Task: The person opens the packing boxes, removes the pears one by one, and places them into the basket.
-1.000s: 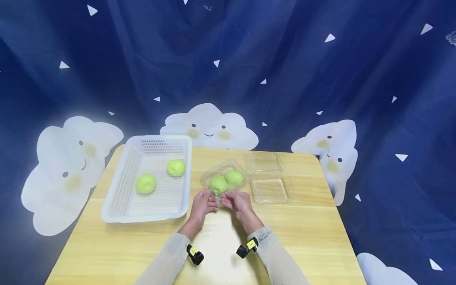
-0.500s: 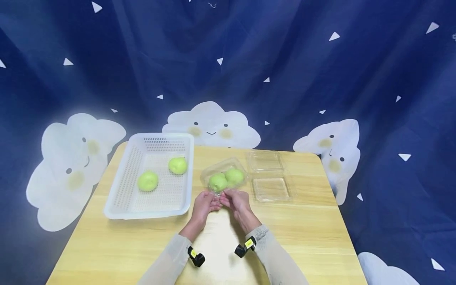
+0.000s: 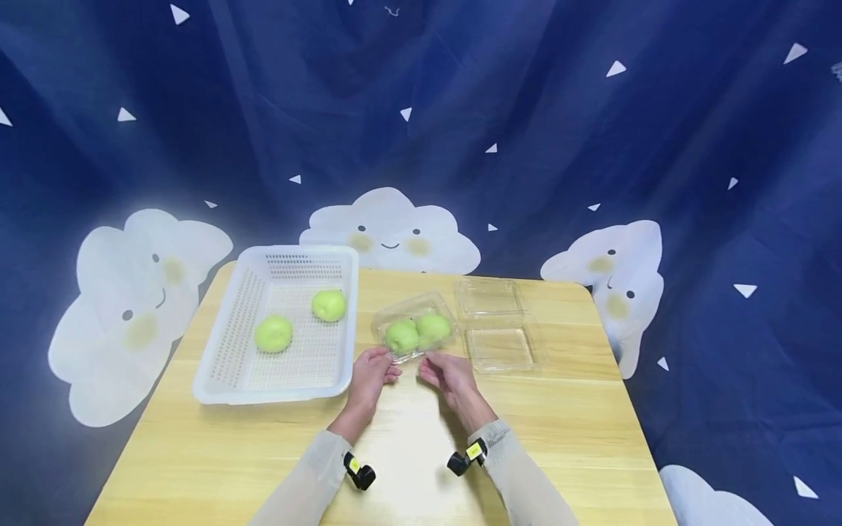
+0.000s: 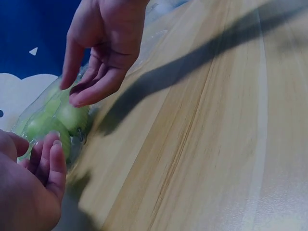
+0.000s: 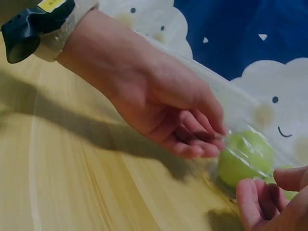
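Note:
A clear plastic clamshell box (image 3: 414,301) with two light green apples (image 3: 401,337) inside stands in front of me, its lid down over them. My left hand (image 3: 370,376) pinches the box's front left corner between thumb and bent fingers. At the front right corner, my right hand (image 3: 452,376) has its thumb and fingers around the rim. The left wrist view shows the right hand (image 4: 108,53) above and the left hand (image 4: 33,187) below, both beside the apples (image 4: 48,130). In the right wrist view, shiny plastic covers one apple (image 5: 245,159) between the hands.
A white perforated basket (image 3: 272,398) sits at the left with two more green apples (image 3: 272,334) in it. Right of the box lies another clear clamshell (image 3: 500,349), lid spread open. All rest on a wooden table (image 3: 559,438), with a blue cloud-print curtain (image 3: 421,95) behind.
My hands were together at the middle of the box's front edge; they have since moved apart, the left toward the left corner and the right toward the right corner. The box stays in place.

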